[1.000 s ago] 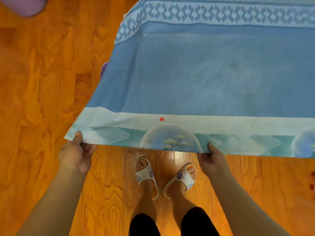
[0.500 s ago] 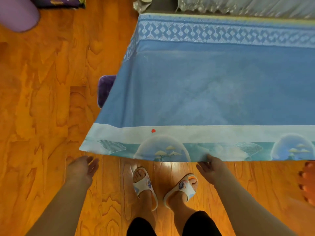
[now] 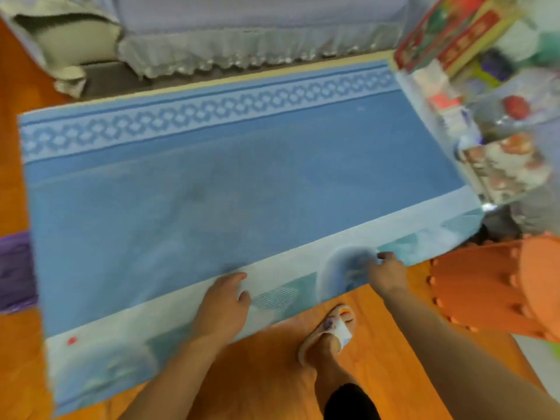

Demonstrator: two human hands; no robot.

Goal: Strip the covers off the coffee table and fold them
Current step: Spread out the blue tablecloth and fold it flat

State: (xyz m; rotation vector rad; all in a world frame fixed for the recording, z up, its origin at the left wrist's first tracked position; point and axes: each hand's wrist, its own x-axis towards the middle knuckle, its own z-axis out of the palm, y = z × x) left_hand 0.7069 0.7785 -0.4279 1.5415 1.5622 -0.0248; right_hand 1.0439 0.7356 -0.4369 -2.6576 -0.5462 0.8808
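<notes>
- Orange wooden floor [image 3: 266, 386], sofa [image 3: 242, 31] beyond.
- One blue cover [image 3: 212, 189] lies spread flat.
- Two hands at its near border: left hand [image 3: 222, 307] rests flat, fingers loose; right hand [image 3: 388, 271] blurred, grip unclear.
- One slippered foot [image 3: 330, 331].

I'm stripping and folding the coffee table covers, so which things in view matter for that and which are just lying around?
Job:
blue woven cover with pale patterned borders
left hand, resting on its near border
right hand, at its near edge

Lying about:
orange studded plastic stool
purple cushion
white slipper
clear bag of packets
</notes>
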